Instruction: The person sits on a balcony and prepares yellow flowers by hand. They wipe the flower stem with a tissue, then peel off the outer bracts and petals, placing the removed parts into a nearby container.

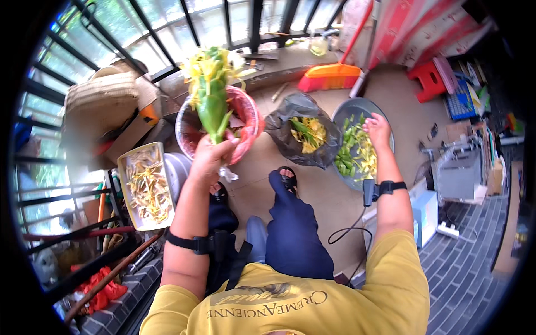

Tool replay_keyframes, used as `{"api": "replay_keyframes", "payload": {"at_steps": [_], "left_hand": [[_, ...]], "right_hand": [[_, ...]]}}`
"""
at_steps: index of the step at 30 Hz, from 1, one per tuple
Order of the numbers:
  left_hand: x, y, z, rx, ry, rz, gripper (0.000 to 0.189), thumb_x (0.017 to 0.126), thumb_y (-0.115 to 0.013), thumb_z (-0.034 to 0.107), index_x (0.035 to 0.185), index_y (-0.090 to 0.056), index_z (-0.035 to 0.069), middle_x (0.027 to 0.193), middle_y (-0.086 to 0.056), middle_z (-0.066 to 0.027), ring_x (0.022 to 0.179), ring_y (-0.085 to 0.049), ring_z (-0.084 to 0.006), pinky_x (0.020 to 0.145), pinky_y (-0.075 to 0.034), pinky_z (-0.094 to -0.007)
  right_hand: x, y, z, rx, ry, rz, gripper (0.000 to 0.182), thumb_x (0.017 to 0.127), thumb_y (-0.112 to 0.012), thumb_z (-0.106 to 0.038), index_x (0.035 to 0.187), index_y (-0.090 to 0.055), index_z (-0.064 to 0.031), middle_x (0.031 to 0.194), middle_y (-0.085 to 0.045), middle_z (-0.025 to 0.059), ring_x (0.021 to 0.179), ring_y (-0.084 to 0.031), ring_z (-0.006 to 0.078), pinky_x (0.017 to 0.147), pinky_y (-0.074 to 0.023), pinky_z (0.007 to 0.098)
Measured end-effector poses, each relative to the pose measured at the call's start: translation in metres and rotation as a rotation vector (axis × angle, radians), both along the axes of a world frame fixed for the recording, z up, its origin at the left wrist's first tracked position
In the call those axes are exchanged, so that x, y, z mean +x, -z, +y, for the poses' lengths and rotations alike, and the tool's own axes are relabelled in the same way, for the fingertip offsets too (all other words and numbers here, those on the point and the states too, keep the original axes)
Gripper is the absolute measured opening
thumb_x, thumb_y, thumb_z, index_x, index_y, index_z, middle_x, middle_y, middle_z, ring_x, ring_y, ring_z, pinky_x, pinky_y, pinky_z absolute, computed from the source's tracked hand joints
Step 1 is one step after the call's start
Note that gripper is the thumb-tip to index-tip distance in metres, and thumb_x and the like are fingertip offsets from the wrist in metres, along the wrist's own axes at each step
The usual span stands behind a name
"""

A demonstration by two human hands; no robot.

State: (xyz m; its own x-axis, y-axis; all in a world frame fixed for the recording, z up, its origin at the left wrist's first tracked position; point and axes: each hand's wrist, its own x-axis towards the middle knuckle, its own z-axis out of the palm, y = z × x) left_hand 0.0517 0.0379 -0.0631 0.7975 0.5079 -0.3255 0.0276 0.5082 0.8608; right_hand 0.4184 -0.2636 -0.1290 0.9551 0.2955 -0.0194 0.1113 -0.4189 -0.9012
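My left hand (213, 157) grips the stem end of a green flower spike (211, 100) with yellow, partly ragged blossoms, upright above a bin (253, 113) lined with a red plastic bag. Over the right side of a grey metal basin (389, 130) is my right hand (377, 127), its fingers loosely curled; whether they hold anything is unclear. Green pieces (346, 157) lie on the basin's left and yellow flowers (367, 157) on its right. Between bin and basin, a black plastic bag (278, 119) holds yellow blossoms and some green parts.
A shallow box (169, 197) of dried flower pieces stands at the left. An orange broom head (333, 75) rests near the ledge under black railings (188, 23). On the right are a red plastic stool (429, 81) and stacked items. A cable hangs from my right forearm's device.
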Motion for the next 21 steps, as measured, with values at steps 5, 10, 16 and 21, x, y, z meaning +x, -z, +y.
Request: {"api": "replay_keyframes", "payload": {"at_steps": [5,10,16,21], "left_hand": [[-0.004,-0.001,-0.001,-0.105,0.04,-0.114,0.013,0.079,-0.064,0.007,0.083,-0.051,0.008,0.053,-0.038,0.0041,0.042,-0.036,-0.0069,0.042,-0.027,-0.0223],[-0.006,-0.008,-0.001,-0.078,0.035,-0.174,0.019,0.076,-0.065,0.003,0.076,-0.047,0.008,0.054,-0.039,0.0037,0.044,-0.035,-0.006,0.043,-0.025,-0.0213],[-0.008,0.005,-0.001,0.187,-0.084,-0.11,0.01,0.078,-0.065,0.004,0.082,-0.057,0.007,0.067,-0.054,0.0039,0.058,-0.048,-0.0031,0.05,-0.037,-0.0196],[-0.016,-0.005,0.005,0.225,-0.085,-0.117,0.007,0.08,-0.062,0.005,0.085,-0.058,0.006,0.071,-0.055,0.005,0.061,-0.048,-0.002,0.051,-0.038,-0.0184]], "right_hand": [[-0.05,-0.041,0.072,-0.028,-0.261,-0.036,0.011,0.083,-0.064,-0.006,0.087,-0.06,0.0027,0.073,-0.063,0.0073,0.059,-0.06,0.0109,0.052,-0.0482,0.0217],[-0.176,-0.112,0.162,0.075,-0.613,0.123,0.016,0.086,-0.063,-0.017,0.083,-0.061,-0.001,0.071,-0.06,0.0028,0.059,-0.057,0.0074,0.052,-0.0433,0.019],[-0.242,-0.115,0.225,0.246,-0.894,0.49,0.02,0.086,-0.064,-0.015,0.094,-0.058,0.0027,0.073,-0.06,0.0032,0.06,-0.054,0.0065,0.055,-0.0434,0.0184],[-0.252,-0.112,0.239,0.354,-0.885,0.547,0.012,0.084,-0.063,-0.009,0.091,-0.058,0.001,0.073,-0.061,0.0031,0.06,-0.055,0.0067,0.056,-0.0442,0.0185]]}}
